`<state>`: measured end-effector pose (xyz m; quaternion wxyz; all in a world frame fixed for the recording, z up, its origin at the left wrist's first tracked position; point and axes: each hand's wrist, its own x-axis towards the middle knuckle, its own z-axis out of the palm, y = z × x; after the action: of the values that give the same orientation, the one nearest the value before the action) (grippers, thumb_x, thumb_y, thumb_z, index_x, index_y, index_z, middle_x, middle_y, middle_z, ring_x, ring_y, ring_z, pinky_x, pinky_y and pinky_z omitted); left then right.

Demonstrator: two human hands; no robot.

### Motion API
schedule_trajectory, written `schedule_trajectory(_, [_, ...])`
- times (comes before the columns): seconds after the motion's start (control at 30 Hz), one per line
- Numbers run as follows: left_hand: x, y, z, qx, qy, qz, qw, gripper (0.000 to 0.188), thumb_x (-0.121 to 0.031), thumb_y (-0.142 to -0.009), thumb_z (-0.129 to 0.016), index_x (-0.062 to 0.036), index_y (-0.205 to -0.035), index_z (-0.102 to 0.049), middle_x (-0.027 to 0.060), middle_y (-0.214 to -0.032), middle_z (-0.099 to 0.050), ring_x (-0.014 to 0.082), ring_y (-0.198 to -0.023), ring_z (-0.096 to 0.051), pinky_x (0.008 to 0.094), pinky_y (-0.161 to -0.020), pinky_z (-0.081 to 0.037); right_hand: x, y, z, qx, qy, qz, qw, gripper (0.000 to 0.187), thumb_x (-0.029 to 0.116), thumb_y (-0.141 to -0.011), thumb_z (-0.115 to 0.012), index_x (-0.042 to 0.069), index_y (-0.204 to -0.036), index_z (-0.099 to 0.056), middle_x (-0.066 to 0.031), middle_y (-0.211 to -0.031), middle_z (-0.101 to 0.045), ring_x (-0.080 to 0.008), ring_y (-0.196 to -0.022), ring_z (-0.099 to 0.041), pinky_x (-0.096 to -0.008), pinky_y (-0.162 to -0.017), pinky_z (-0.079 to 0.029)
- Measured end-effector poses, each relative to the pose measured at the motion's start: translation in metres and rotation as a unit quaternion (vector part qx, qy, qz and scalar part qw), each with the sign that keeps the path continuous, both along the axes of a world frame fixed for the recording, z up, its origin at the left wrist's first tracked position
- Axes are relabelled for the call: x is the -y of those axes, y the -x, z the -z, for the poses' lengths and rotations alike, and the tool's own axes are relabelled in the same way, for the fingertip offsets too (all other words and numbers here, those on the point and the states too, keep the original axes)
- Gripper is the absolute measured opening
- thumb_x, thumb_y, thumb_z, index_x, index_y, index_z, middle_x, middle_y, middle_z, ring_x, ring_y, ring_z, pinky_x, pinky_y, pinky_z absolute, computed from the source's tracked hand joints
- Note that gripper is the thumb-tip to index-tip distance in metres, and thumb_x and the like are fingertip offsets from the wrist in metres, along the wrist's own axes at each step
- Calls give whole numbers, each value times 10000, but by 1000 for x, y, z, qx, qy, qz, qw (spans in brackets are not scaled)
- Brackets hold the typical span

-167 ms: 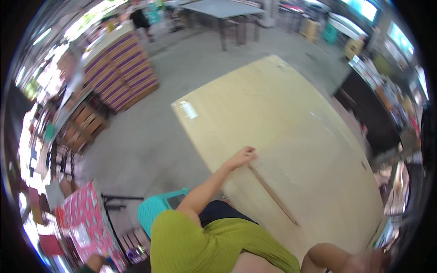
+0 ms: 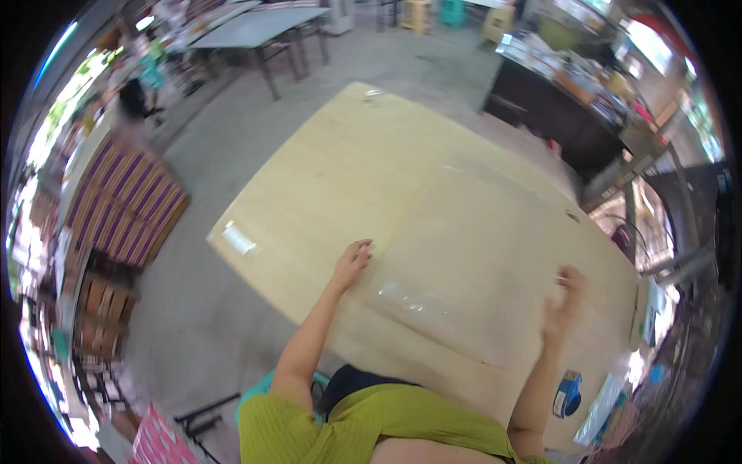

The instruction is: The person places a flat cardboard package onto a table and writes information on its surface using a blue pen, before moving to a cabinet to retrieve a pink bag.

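Note:
A clear plastic sheet (image 2: 464, 255) lies over part of the large pale yellow tabletop (image 2: 309, 185), with shiny creases along its near side. Beside the sheet's left edge is my left hand (image 2: 353, 265), its fingers stretched forward and nothing visible in them. My right hand (image 2: 564, 305) is over the right part of the table, smeared by motion, so its fingers and any contact cannot be made out. A thin brown strip (image 2: 440, 340) runs along the near side of the sheet. To the right of it, close to my right forearm, sits a blue object with a round part (image 2: 568, 394).
A long clear-wrapped packet (image 2: 601, 410) rests at the table's right edge. Striped stacked boxes (image 2: 124, 197) stand to the left, a grey table (image 2: 259, 29) farther back, and a dark cluttered desk (image 2: 541, 108) at the far right. A turquoise stool (image 2: 259, 387) is partly behind my left arm.
The view has swung right. My right hand has come up from the lower edge over the table. My left hand is now by the sheet's left edge, away from the brown strip's end.

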<state>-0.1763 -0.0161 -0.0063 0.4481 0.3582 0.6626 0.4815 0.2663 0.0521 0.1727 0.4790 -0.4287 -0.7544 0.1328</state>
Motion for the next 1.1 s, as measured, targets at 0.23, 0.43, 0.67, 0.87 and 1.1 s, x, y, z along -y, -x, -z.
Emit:
schedule_trajectory(0.23, [-127,-61,28,58,-131,53,988,541,-427,-987,-500,-22,-1346,-499,125,-1340,-530,230,-1168,-561,343,-971,-450,-58,-107,178,-202,274,97,935,577,209,-892,-585,-5,-1402,-420,-160,-1399,-446,-292,-1280,-438,-407,-1065,-347])
schedule_trajectory(0.43, [-139,-91,32,189,-68,23,979,704,-392,-905,-646,50,-1397,-406,190,-1356,-506,259,-1238,-508,379,-1078,-343,-78,-70,165,-430,369,38,823,708,231,-895,-588,-29,-1480,-287,-172,-1505,-338,-266,-1379,-351,-369,-1128,-283])
schedule_trajectory(0.67, [-108,-66,-74,33,196,65,978,816,-388,-820,-746,95,-1379,-400,211,-1272,-566,261,-1113,-593,341,-912,-494,-36,-70,158,-337,393,82,851,769,90,-807,-606,-11,-1494,-276,-186,-1546,-285,-262,-1449,-239,-357,-1158,-228])
schedule_trajectory(0.87, [-102,-69,-267,-122,9,165,979,759,-277,-804,-773,117,-1357,-433,226,-1167,-625,234,-1023,-625,327,-883,-500,-23,23,180,-353,394,50,847,872,141,-759,-708,5,-1499,-268,-208,-1548,-271,-291,-1440,-257,-382,-1138,-273])
schedule_trajectory(1.1, [-26,-130,-364,-253,-85,182,946,918,-383,-848,-716,2,-1506,-205,213,-1165,-637,216,-1018,-631,324,-882,-479,14,81,-4,-227,304,-163,911,858,318,-848,-713,3,-1496,-246,-245,-1540,-240,-364,-1435,-238,-446,-1144,-271])
